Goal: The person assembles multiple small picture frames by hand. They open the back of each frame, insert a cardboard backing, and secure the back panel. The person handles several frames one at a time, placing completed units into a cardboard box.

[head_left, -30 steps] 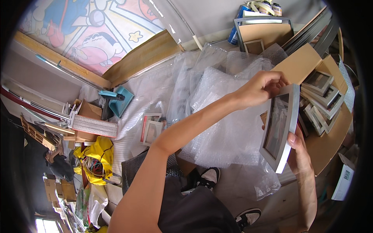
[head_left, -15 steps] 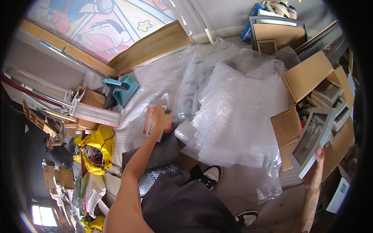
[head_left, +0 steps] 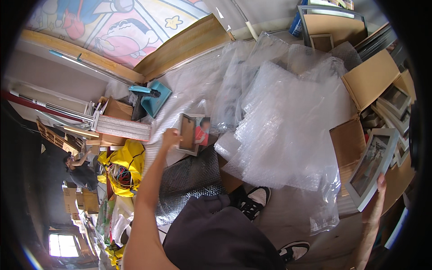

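Note:
My left hand [head_left: 171,138] is closed on the left edge of a small pale picture frame [head_left: 181,150] with a brown middle, low over the plastic-covered floor. Partly behind that frame lies a picture [head_left: 202,131] with a red patch in it. Off to the right, my right hand [head_left: 380,185] grips the lower right side of a larger grey picture frame [head_left: 390,143] around a dark picture. This one is tilted in front of an open cardboard box [head_left: 346,143], in which several more frames [head_left: 394,100] are stacked.
Clear bubble wrap [head_left: 279,121] is heaped in the middle, and dark bubble wrap [head_left: 191,177] lies by my legs. To the left are a blue dustpan [head_left: 156,99] and a yellow bag [head_left: 125,157] of cables. A person [head_left: 81,173] is farther off at left.
My left hand has gone from hovering over a red-and-white flat thing to holding the small frame's edge. The right hand keeps its grey frame. The whole view has shifted slightly.

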Demonstrator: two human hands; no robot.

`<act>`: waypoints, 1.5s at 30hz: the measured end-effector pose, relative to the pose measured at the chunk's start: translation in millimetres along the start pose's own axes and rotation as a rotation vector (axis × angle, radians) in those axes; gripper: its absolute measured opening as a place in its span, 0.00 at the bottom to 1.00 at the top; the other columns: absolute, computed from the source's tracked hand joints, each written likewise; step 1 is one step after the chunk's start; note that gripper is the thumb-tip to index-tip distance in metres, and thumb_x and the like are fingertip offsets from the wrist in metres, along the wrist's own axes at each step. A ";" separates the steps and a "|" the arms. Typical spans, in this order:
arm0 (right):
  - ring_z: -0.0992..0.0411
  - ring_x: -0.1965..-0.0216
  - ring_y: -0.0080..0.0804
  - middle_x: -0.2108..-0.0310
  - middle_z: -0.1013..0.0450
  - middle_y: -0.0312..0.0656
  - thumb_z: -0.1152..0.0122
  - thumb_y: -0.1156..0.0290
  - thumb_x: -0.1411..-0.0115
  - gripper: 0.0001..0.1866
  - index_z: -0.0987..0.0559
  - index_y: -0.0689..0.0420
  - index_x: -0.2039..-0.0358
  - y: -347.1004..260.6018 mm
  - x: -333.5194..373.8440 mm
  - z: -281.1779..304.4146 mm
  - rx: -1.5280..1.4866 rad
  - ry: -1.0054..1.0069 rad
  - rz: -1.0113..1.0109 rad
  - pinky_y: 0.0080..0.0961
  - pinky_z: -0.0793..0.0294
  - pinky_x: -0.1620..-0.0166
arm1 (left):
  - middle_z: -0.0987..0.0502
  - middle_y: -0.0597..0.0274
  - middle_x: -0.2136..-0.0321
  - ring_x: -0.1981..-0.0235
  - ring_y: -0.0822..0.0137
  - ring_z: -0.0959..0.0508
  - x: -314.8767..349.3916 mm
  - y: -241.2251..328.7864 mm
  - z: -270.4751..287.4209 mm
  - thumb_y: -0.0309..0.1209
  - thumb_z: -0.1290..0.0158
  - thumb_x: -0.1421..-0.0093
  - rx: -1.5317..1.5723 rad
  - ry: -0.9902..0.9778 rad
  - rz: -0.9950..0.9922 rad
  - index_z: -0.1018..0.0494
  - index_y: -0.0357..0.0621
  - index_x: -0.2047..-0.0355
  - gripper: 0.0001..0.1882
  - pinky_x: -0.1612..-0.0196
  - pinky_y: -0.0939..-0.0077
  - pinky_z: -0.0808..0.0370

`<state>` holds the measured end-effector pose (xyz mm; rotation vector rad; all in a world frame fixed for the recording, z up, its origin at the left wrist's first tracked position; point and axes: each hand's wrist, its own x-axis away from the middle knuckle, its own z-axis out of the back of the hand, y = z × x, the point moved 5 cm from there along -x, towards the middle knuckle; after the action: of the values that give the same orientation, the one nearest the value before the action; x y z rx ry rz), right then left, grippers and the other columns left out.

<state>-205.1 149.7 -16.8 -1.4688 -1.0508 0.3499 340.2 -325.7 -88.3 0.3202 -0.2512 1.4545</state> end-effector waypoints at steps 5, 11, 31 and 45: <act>0.40 0.41 0.37 0.43 0.36 0.46 0.47 0.39 0.44 0.43 0.40 0.59 0.39 -11.2 -1.1 -19.9 0.011 -0.016 0.043 0.35 0.44 0.40 | 0.23 0.55 0.57 0.54 0.64 0.23 15.2 -16.4 41.2 0.24 0.40 0.46 0.842 -0.386 0.124 0.31 0.36 0.48 0.24 0.52 0.68 0.25; 0.38 0.43 0.37 0.45 0.34 0.49 0.47 0.36 0.46 0.46 0.39 0.61 0.39 0.0 0.9 -0.1 -0.022 0.055 0.010 0.33 0.42 0.40 | 0.23 0.60 0.56 0.53 0.67 0.24 15.4 -26.8 31.8 0.23 0.38 0.48 0.913 -0.466 0.105 0.30 0.40 0.48 0.26 0.53 0.69 0.24; 0.41 0.41 0.37 0.42 0.40 0.44 0.42 0.45 0.45 0.44 0.45 0.56 0.36 9.9 21.8 20.6 0.026 0.225 0.157 0.36 0.45 0.39 | 0.20 0.57 0.70 0.68 0.64 0.22 -49.0 -57.8 13.2 0.41 0.34 0.57 0.164 0.041 -0.073 0.21 0.40 0.65 0.22 0.66 0.67 0.27; 0.37 0.47 0.51 0.45 0.44 0.57 0.21 0.63 0.69 0.39 0.33 0.55 0.56 -69.3 31.5 -49.7 0.842 0.312 0.664 0.43 0.29 0.52 | 0.22 0.58 0.63 0.62 0.69 0.21 113.1 314.3 7.9 0.20 0.46 0.43 0.565 -0.131 -1.049 0.29 0.34 0.52 0.17 0.56 0.77 0.26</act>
<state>-178.4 132.0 68.3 -0.9961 -0.0759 0.8766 39.4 -196.4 -21.3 0.8558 0.2255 0.4308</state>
